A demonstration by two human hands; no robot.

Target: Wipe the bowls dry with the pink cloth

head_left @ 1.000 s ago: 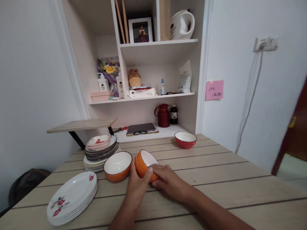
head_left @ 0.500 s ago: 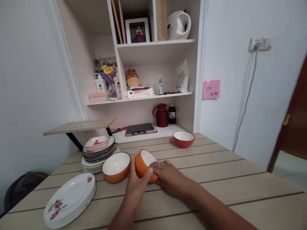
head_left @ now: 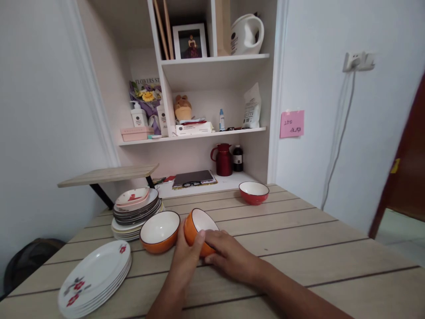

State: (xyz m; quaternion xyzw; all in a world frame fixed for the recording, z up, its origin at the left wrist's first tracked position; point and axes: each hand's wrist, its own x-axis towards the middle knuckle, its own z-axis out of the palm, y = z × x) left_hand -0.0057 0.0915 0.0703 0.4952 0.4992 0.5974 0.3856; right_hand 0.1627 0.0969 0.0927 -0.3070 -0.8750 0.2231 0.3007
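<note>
We are risking a chip if our grip is slipping and the tilted orange bowl [head_left: 198, 221], just right of the level orange bowl [head_left: 160, 232], is knocking its neighbour. Our left fingers [head_left: 181, 235], partly spread, are cupping the tilted one's left side; our right fingers [head_left: 213, 239], partly bent, are gripping its right rim.

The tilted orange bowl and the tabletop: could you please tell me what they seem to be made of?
Tilted orange bowl: probably glazed ceramic, judging by its smooth white inside, orange outside and dark rim line. Tabletop: wood or wood-look board, apparently matt: pale plank-like strips, dark lines, no sharp highlights; I cannot tell which.
</note>
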